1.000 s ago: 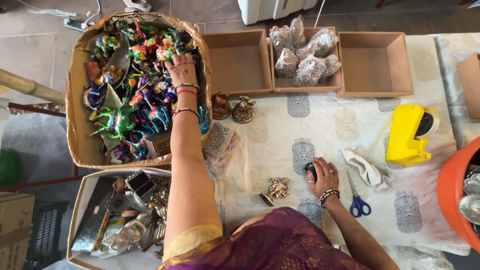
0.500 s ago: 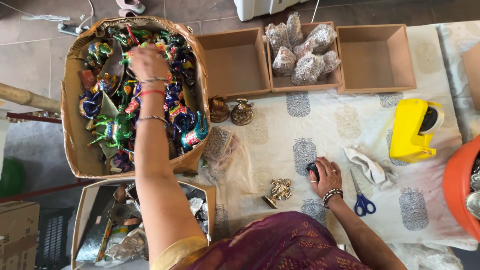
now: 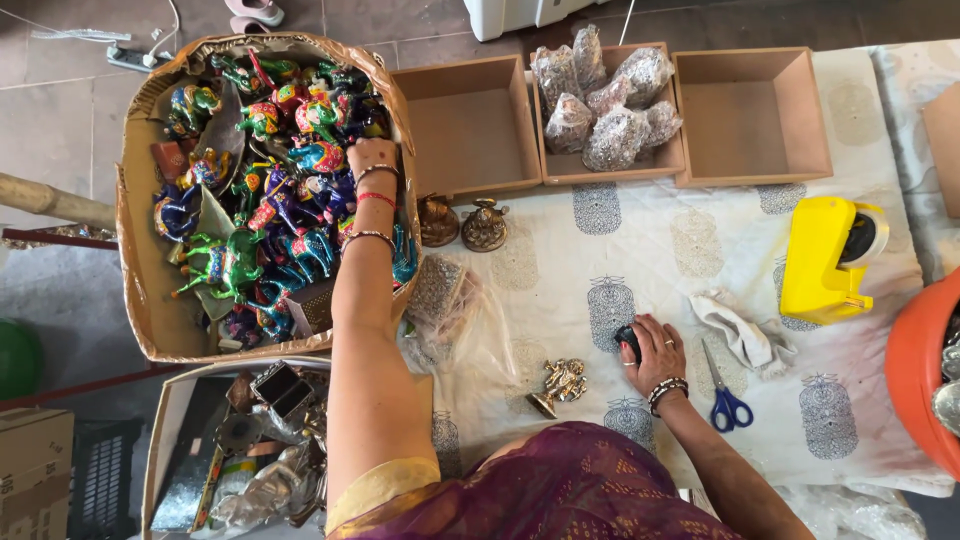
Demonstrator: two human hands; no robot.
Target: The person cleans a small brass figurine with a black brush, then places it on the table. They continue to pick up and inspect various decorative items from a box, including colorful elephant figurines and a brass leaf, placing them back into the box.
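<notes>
My left hand (image 3: 372,156) reaches into a large open cardboard box (image 3: 140,300) full of brightly painted animal figurines (image 3: 285,190), close to the box's right wall. Its fingers are buried among the figurines, so its grip is hidden. My right hand (image 3: 657,354) rests on the patterned white cloth (image 3: 620,250), its fingers curled over a small black object (image 3: 627,340). A small brass figurine (image 3: 560,383) lies on the cloth left of that hand.
Two brass pieces (image 3: 462,222) stand beside the big box. At the back are two bare brown trays (image 3: 468,125) (image 3: 752,115) and between them a tray of wrapped bundles (image 3: 603,100). A yellow tape dispenser (image 3: 828,258), white rag (image 3: 742,335), blue scissors (image 3: 728,402) and orange tub (image 3: 915,370) lie right. A second box (image 3: 250,450) sits below.
My left hand went to the box's far left half a second ago and has come back right, near the box's right wall. My right hand has stayed on the black object.
</notes>
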